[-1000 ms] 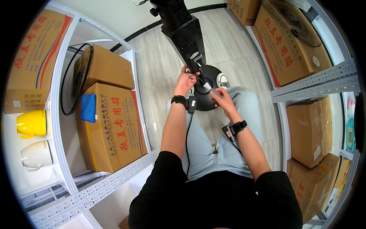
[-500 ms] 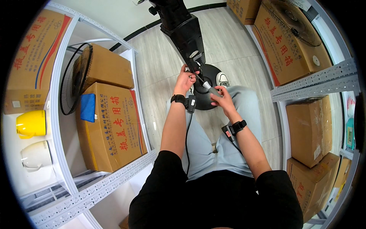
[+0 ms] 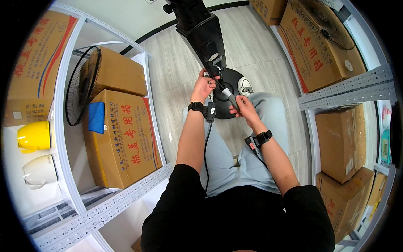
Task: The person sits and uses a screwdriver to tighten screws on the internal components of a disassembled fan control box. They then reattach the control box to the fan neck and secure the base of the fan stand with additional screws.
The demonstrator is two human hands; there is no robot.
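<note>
A tall black stand [image 3: 200, 35], probably a pedestal fan's body, leans down to a round black base [image 3: 236, 77] on the floor between my feet. My left hand [image 3: 204, 87] is closed around the stand's lower end, one fingertip showing in front of it. In my right hand [image 3: 247, 110] is a screwdriver [image 3: 231, 99] with a grey handle and whitish collar. Its dark shaft slants up and left to the stand's lower end, beside my left fingers. Where the tip sits is too small to tell. Both wrists wear black straps with small cabled boxes.
On the left shelf stand cardboard boxes [image 3: 126, 138], a black wire fan guard [image 3: 84, 86], a blue cloth packet [image 3: 96, 117], a yellow mug [image 3: 33, 137] and a white mug [image 3: 40, 172]. Another fan guard [image 3: 321, 21] tops a box at right. Metal shelf posts [image 3: 348, 86] border both sides.
My right hand and the screwdriver have shifted slightly, the handle now turned a little more upright. My left hand has stayed at the stand's lower end.
</note>
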